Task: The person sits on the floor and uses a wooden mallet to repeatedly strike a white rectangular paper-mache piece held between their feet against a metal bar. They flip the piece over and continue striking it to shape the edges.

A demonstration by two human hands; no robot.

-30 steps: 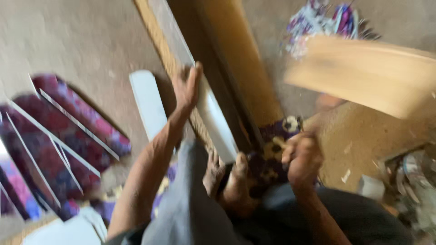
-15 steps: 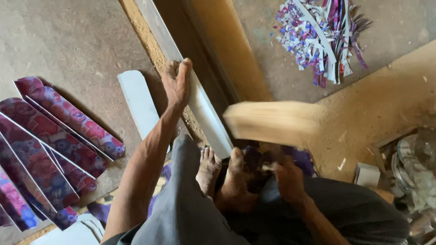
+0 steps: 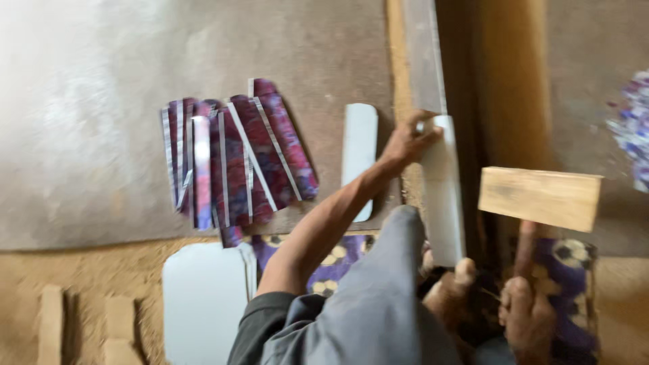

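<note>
My left hand (image 3: 407, 140) reaches forward and grips the top end of a white rounded strip (image 3: 443, 196) that lies along a long pale board (image 3: 423, 54). My right hand (image 3: 526, 314) is closed around the handle of a wooden mallet (image 3: 539, 197), whose block head is raised just right of the strip. My bare feet (image 3: 451, 287) rest at the strip's near end. My grey trouser leg (image 3: 378, 304) fills the bottom centre.
A fan of purple patterned strips (image 3: 233, 159) lies on the floor to the left, beside another white rounded strip (image 3: 359, 152). A white sheet (image 3: 203, 301) lies near left, small wooden blocks (image 3: 51, 318) at bottom left. Purple scraps (image 3: 634, 128) sit at right.
The view has swung right and tilted. The mallet head has come down from high at the right to just beside the strip. My left hand keeps hold of the strip's top.
</note>
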